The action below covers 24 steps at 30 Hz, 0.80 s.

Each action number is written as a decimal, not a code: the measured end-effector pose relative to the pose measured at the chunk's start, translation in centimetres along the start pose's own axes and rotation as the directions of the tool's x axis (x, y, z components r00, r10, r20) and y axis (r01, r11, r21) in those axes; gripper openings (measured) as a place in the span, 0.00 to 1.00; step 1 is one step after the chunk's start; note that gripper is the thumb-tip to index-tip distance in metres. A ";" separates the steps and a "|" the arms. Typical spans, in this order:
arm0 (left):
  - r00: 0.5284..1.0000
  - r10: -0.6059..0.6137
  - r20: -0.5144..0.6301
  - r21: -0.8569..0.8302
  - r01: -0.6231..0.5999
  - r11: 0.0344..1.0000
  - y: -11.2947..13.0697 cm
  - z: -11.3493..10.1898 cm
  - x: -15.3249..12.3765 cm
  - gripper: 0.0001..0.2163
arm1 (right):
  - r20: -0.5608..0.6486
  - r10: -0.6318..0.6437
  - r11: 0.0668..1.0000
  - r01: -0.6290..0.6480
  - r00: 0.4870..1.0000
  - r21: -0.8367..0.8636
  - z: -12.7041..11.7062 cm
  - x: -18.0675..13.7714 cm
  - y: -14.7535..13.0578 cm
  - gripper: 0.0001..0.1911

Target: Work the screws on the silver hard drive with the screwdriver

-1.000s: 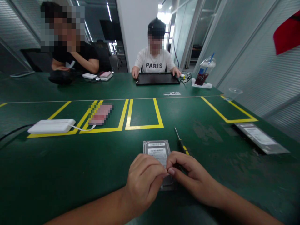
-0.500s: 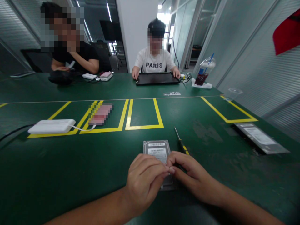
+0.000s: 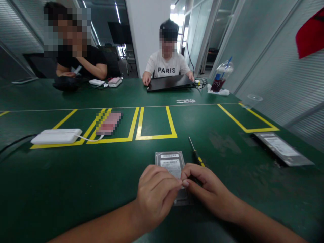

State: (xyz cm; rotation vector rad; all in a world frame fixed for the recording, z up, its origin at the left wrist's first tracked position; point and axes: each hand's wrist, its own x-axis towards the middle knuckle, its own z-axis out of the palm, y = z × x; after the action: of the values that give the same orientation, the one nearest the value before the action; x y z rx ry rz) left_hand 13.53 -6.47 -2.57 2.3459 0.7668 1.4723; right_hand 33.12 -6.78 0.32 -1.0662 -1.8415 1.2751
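Note:
A silver hard drive [image 3: 170,161] with a white label lies flat on the green table [image 3: 76,182] right in front of me. My left hand [image 3: 155,195] and my right hand [image 3: 205,190] hover over its near half with fingertips pinched together and touching each other. What the fingertips pinch is too small to make out. A screwdriver [image 3: 195,154] with a black and yellow handle lies just right of the drive, its handle end under my right hand.
Yellow tape boxes mark the table beyond the drive. A white power bank [image 3: 56,136] with a cable lies at left, a bagged flat part [image 3: 282,148] at right. Across the table two people sit; one has both hands on a black laptop [image 3: 169,83]. An iced drink cup [image 3: 222,78] stands at back right.
My hands stay pinched together over the drive, almost still. The person opposite has tilted the black laptop's far edge upward.

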 end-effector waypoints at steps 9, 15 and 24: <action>0.999 -0.047 0.000 0.009 0.047 0.999 0.0 0.0 0.2 0.06 | -0.019 0.015 1.000 -0.015 1.000 -0.001 -0.1 0.2 0.0 0.11; 1.000 -0.029 0.001 0.009 0.029 1.000 -0.2 -0.1 0.1 0.07 | -0.036 0.025 1.000 -0.025 0.999 0.009 0.1 0.1 0.1 0.11; 0.999 -0.047 0.016 0.031 0.047 0.998 -0.2 0.1 0.2 0.06 | -0.061 0.005 0.999 -0.008 0.998 -0.048 0.0 0.1 0.1 0.10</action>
State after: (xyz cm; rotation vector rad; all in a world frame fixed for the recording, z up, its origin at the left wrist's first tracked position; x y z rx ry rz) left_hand 13.61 -6.18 -2.55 2.3431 0.8401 1.4298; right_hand 33.09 -6.65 0.19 -1.1250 -1.8326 1.1948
